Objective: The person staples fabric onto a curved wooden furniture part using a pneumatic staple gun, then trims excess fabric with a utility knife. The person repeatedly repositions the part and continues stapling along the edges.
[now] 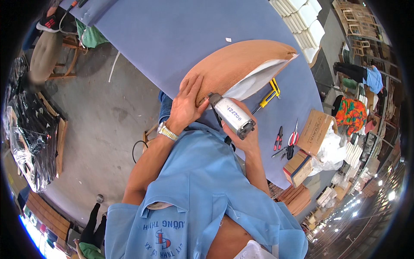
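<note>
Left hand (185, 105), spread, rests on 1 brown curved piece (239, 60) at the table's (142, 34) near edge; right hand (249, 140) wraps 1 silver cylindrical tool (233, 115) beside it.

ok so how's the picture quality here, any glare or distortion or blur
Head view: fisheye bending toward a black rim; head view: glare from light spots at lower right and a bright patch at lower left; head view: left hand, right hand, silver tool and brown piece look fairly sharp.
</note>
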Motion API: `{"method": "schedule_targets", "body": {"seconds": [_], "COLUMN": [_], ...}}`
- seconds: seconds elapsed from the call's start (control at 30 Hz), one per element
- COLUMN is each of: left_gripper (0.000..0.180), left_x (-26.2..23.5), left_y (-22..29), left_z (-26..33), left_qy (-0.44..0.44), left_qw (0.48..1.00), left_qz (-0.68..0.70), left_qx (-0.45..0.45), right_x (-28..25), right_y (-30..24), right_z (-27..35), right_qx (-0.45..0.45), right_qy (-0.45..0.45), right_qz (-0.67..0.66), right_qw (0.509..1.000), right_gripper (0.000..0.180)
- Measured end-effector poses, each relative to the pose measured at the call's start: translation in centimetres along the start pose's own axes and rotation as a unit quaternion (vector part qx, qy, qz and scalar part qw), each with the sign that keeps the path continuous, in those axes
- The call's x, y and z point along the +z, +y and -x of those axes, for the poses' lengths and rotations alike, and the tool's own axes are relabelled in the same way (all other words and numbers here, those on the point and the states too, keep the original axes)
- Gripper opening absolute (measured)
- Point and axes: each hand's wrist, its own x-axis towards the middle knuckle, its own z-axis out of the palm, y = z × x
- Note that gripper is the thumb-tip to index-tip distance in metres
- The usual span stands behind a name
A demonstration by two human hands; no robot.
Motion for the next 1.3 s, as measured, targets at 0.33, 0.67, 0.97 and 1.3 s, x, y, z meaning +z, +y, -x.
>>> {"method": "schedule_targets", "body": {"seconds": [0.33,0.67,0.97,1.3], "left_gripper": [0.087,0.096,0.103,0.106], "left_x": [-0.5,-0.8,-1.5,-1.8], "left_y": [0.0,0.0,0.2,0.7], "left_z": [-0.3,-0.3,-0.6,-1.3], "left_qy": [-0.029,-0.052,-0.091,-0.075], "left_qw": [0.999,0.996,0.994,0.994], "left_qz": [0.025,0.042,0.039,0.046], "left_qx": [-0.020,-0.050,-0.041,-0.063], "right_x": [0.2,0.0,-0.2,1.2], "right_y": [1.4,0.0,0.3,1.2], "right_z": [-0.4,-1.6,-2.7,-2.0], "right_qx": [-0.006,0.059,0.073,0.088], "right_qy": [-0.029,-0.073,-0.116,-0.080], "right_qz": [0.032,0.052,0.051,0.029], "right_qw": [0.999,0.994,0.989,0.992], "right_gripper": [0.065,0.055,0.056,0.061]}}
